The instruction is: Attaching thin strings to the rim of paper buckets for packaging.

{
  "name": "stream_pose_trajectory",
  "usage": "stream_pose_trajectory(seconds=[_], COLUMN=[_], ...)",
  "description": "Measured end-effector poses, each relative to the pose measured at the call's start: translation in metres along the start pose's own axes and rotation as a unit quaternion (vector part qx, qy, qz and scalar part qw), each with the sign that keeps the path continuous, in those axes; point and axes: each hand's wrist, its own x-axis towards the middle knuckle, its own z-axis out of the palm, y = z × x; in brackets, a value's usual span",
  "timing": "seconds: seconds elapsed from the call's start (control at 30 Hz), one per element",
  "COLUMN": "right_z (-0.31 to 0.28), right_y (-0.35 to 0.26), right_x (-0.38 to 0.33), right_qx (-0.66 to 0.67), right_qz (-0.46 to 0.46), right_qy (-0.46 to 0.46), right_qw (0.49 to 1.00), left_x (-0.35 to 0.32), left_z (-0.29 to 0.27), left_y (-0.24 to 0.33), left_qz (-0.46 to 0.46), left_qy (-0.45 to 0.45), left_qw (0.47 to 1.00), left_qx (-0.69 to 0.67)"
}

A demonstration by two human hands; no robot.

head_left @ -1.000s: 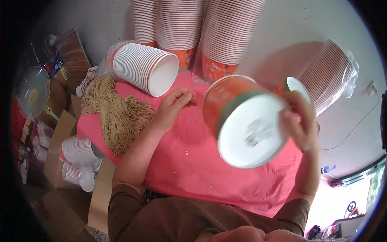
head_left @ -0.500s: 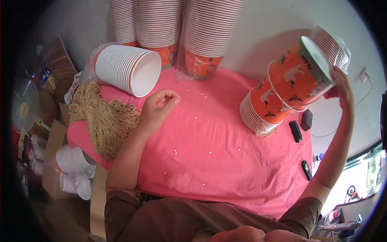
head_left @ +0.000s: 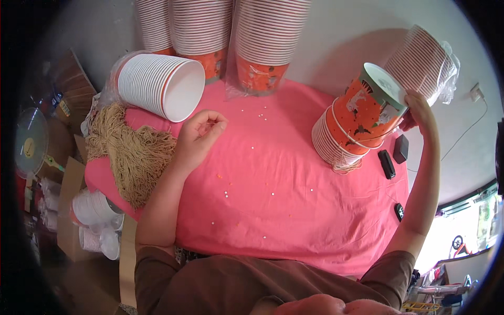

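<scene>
My right hand (head_left: 419,111) grips an orange paper bucket (head_left: 362,107) by its upturned green base. The bucket is upside down and tilted, with animal and bat pictures on its side. It sits over an upside-down stack of like buckets (head_left: 328,137), whose white rims lie against the pink cloth. Thin tan cord loops (head_left: 346,167) hang out at the stack's bottom. Near the table's left side, my left hand (head_left: 202,135) hovers with curled fingers, thumb close to the index finger; whatever is in them, if anything, is too small to make out.
A bundle of tan cords (head_left: 137,157) hangs over the left table edge, below a lying stack of white-lined buckets (head_left: 157,86). Tall bucket stacks (head_left: 270,31) stand behind. White beads (head_left: 272,194) dot the pink cloth (head_left: 252,226). Small black objects (head_left: 386,164) lie at right.
My right hand has brought the bucket down and leftward, further over the stack. My left hand keeps its curled shape, and the view has shifted slightly.
</scene>
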Motion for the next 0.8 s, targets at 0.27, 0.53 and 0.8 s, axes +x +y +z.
stream_pose_trajectory(seconds=[0.27,0.53,0.8], right_z=[0.012,0.019,0.018], right_y=[0.016,0.038,0.049], right_x=[-0.005,-0.001,0.005], right_qx=[0.021,-0.004,-0.005], right_qz=[0.021,0.024,0.045], right_qy=[-0.014,-0.02,-0.033], right_qw=[0.999,1.0,0.998], left_x=[0.0,0.0,0.0], left_z=[0.001,0.0,-0.001], left_y=[-0.004,-0.001,-0.003], left_qz=[0.01,0.006,0.024], left_qy=[-0.004,-0.011,-0.003], left_qw=[1.0,0.999,0.999], left_qx=[0.017,0.034,0.032])
